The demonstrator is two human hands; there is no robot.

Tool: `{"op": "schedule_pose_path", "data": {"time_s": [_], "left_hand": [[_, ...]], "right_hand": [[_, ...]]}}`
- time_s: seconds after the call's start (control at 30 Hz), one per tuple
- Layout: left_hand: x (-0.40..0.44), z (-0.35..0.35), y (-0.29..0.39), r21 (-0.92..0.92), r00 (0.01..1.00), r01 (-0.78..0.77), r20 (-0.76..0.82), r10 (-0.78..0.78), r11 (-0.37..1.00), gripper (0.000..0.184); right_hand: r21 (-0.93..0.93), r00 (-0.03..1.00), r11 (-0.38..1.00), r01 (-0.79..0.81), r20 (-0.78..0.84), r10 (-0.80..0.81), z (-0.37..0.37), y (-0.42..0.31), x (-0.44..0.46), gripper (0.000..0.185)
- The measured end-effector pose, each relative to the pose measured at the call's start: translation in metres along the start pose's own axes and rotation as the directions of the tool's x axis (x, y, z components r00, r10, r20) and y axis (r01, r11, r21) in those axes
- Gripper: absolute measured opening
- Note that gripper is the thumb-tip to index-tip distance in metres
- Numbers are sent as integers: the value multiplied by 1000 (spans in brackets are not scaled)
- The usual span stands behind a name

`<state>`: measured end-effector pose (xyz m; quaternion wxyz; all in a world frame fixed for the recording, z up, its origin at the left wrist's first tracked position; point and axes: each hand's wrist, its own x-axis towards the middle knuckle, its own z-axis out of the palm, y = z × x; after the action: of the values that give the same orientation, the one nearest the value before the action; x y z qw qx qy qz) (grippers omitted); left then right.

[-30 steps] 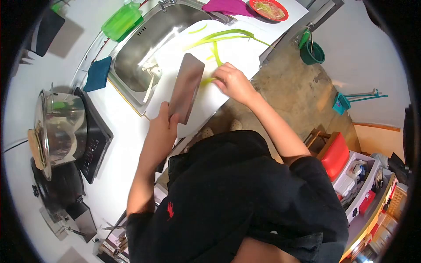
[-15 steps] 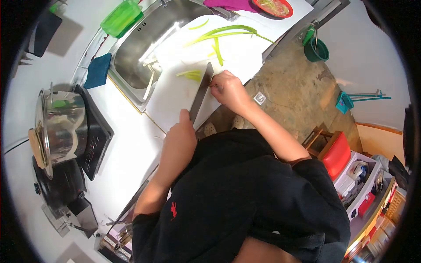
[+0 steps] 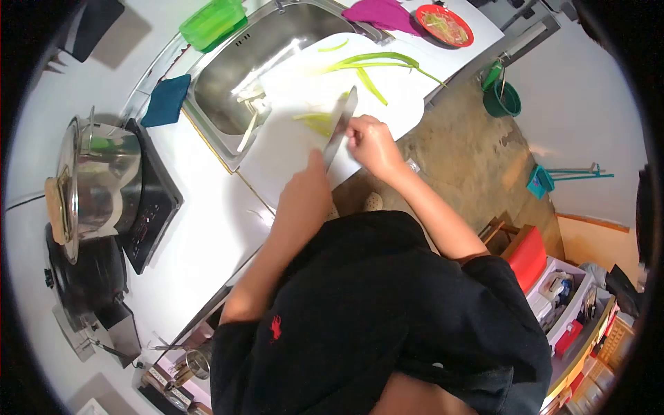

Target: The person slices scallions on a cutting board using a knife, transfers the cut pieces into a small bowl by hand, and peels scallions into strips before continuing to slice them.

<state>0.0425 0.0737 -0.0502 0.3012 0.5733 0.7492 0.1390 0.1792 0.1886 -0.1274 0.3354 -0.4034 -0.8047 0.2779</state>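
Observation:
My left hand [image 3: 308,197] is closed round the handle of a kitchen knife [image 3: 342,126], whose blade points away from me over a white cutting board [image 3: 283,149]. Curled fingers of my right hand [image 3: 373,144] sit close beside the blade; whatever they pinch is hidden. Left of the blade lie cut pieces of green onion [image 3: 316,125]. Farther back on the board rest long green onion leaves [image 3: 377,58], a separate leaf strip [image 3: 372,87] and a small curved piece [image 3: 334,47].
The board overlaps a steel sink [image 3: 220,90] holding whitish scraps [image 3: 252,121]. A red bowl of shredded food [image 3: 445,26] and a purple cloth [image 3: 380,14] are at the back. On the left, a steel pot [image 3: 107,180] stands by a black cooktop [image 3: 153,207].
The whole view has shifted slightly. The knife blade has tilted, showing a lighter face. The separate leaf strip lies at a different angle, farther right. Both hands stay close to the blade.

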Motion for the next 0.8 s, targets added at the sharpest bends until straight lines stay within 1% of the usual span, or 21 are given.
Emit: {"op": "schedule_pose_path", "data": {"time_s": [0.07, 0.1, 0.13, 0.17, 0.2, 0.23, 0.27, 0.3, 0.37, 0.4, 0.43, 0.5, 0.57, 0.67, 0.77, 0.8], "left_hand": [[-21, -6, -13, -30, 998, 67, 23, -66, 997, 20], [-30, -10, -23, -80, 997, 74, 22, -72, 994, 22], [-38, -14, -34, -129, 997, 78, 24, -76, 989, 24], [-46, -18, -42, -176, 997, 80, 30, -76, 981, 26], [-53, -23, -44, -223, 994, 109, 8, -110, 969, 28], [-62, -30, -43, -271, 989, 138, -12, -147, 953, 30], [-70, -35, -45, -319, 982, 167, -32, -187, 933, 32], [-77, -36, -51, -362, 972, 177, -84, -221, 915, 33], [-85, -38, -65, -449, 940, 178, -185, -286, 876, 34], [-89, -43, -65, -484, 927, 163, -222, -301, 859, 32], [-93, -48, -66, -545, 915, 172, -220, -338, 821, 32], [-101, -57, -70, -656, 887, 185, -210, -412, 731, 31], [-107, -57, -79, -685, 848, 189, -248, -469, 704, 22], [-114, -61, -88, -677, 835, 196, -264, -483, 709, 16], [-118, -57, -93, -706, 837, 182, -254, -484, 685, 15], [-118, -56, -94, -714, 842, 181, -243, -482, 677, 16]], "right_hand": [[24, 1000, 999, -27, -3, 27, -13, -1, 12, 3], [37, 999, 998, -42, -4, 42, -18, -4, 22, 3], [4, 995, 1000, -9, -99, 9, -22, -10, 39, 3], [-23, 986, 996, 81, -146, -83, -27, -13, 57, 4], [3, 970, 992, 127, -211, -124, -32, -22, 77, 6], [-68, 913, 959, 274, -294, -282, -29, -21, 104, 10], [-148, 825, 901, 408, -363, -433, -22, -20, 129, 15], [-262, 802, 871, 415, -347, -486, -11, -22, 144, 18], [-483, 752, 774, 410, -301, -587, 15, -33, 167, 23], [-345, 838, 803, 485, -79, -540, 31, -40, 172, 25], [-192, 855, 834, 517, 161, -493, 50, -44, 174, 28], [65, 748, 810, 583, 346, -566, 98, -47, 162, 30], [100, 625, 762, 640, 510, -591, 132, -49, 148, 26], [50, 642, 787, 615, 548, -536, 144, -56, 134, 19], [-18, 686, 793, 609, 513, -516, 131, -58, 136, 10], [39, 737, 824, 566, 423, -527, 121, -58, 135, 8]]}}
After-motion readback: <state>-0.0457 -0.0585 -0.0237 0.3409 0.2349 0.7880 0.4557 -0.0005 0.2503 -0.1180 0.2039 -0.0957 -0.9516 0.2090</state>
